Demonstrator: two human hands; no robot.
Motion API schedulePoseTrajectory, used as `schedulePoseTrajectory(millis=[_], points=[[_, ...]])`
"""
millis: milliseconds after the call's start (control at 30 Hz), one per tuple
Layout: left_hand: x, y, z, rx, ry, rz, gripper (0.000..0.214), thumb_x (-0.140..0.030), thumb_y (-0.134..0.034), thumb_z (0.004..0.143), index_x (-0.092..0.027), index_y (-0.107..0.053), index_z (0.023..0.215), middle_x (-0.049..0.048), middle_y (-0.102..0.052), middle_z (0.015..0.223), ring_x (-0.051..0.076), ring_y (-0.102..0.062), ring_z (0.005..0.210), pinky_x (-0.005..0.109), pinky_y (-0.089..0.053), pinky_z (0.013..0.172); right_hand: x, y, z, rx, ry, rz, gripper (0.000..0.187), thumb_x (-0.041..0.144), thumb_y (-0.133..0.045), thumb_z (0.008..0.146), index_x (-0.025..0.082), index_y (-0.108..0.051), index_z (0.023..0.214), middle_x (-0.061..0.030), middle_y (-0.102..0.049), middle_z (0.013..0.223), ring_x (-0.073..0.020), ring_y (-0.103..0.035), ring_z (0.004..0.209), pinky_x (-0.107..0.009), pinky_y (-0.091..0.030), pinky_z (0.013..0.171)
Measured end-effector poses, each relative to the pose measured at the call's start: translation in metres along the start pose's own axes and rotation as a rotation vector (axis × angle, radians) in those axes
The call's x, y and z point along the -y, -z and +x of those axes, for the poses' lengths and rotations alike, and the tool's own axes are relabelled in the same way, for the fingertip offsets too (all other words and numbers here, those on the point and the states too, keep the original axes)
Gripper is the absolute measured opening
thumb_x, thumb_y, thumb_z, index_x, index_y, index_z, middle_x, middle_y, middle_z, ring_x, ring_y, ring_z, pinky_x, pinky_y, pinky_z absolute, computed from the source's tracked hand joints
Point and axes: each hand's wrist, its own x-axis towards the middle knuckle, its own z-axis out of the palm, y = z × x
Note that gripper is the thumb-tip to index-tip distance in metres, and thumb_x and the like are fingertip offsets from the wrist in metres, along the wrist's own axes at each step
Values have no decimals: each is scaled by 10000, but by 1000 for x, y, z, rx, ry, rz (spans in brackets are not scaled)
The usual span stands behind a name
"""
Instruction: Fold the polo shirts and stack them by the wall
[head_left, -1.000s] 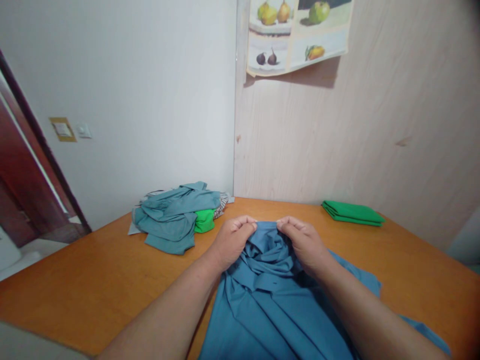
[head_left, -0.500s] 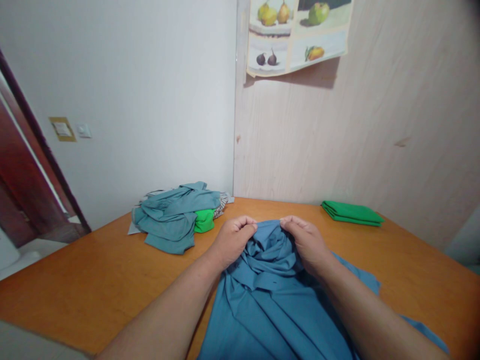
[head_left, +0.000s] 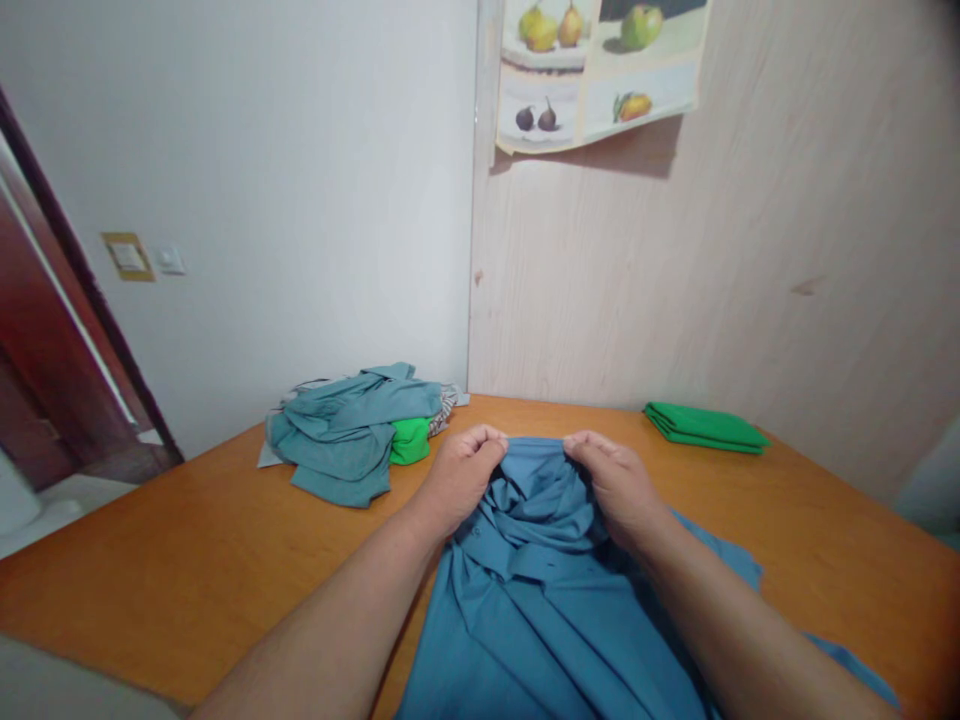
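Note:
A blue shirt [head_left: 525,620] with a collar and a small button lies rumpled over the near part of the table, running off the bottom of the view. My left hand [head_left: 466,472] pinches the far edge of its neck between thumb and fingers. At the other end of that edge, my right hand [head_left: 611,478] has a like pinch. The strip of cloth between the two hands is stretched nearly straight. Below it the fabric bunches in loose folds. Part of the shirt is hidden under my right forearm and shows again to its right.
On the orange-brown table [head_left: 225,560], a heap of crumpled clothes [head_left: 337,425], mostly grey-green with a bright green piece [head_left: 410,440], lies at the back left. A folded green cloth [head_left: 705,427] rests at the back right. Walls stand behind, with a fruit poster [head_left: 600,75].
My hands have drawn slightly apart, and the shirt edge between them is longer and straighter. The heap and the folded green cloth stay where they were.

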Motion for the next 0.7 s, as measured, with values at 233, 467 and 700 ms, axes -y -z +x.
schedulePoseTrajectory(millis=[233,467,700], points=[[-2,2,0,-8,2,1,255,-391,-577,863,-168,-620,745,-23,-548,690,117,-478,640,222,-380,619,1,-2,-2,5,11,-42,278,462,-687,812,199,-625,745,33,-542,632,-116,-454,570,-227,-364,540],[-1,3,1,22,2,1,281,-424,-579,855,-169,-640,755,-16,-592,700,127,-511,651,234,-398,641,3,-2,-3,13,44,-122,302,475,-662,828,201,-591,722,33,-504,637,-119,-436,585,-231,-355,550],[24,17,16,-63,88,329,389,-487,-490,880,-174,-646,709,28,-650,714,175,-575,688,262,-400,625,5,2,0,92,198,-460,319,460,-566,876,205,-599,687,18,-522,638,-138,-482,615,-255,-377,590]])
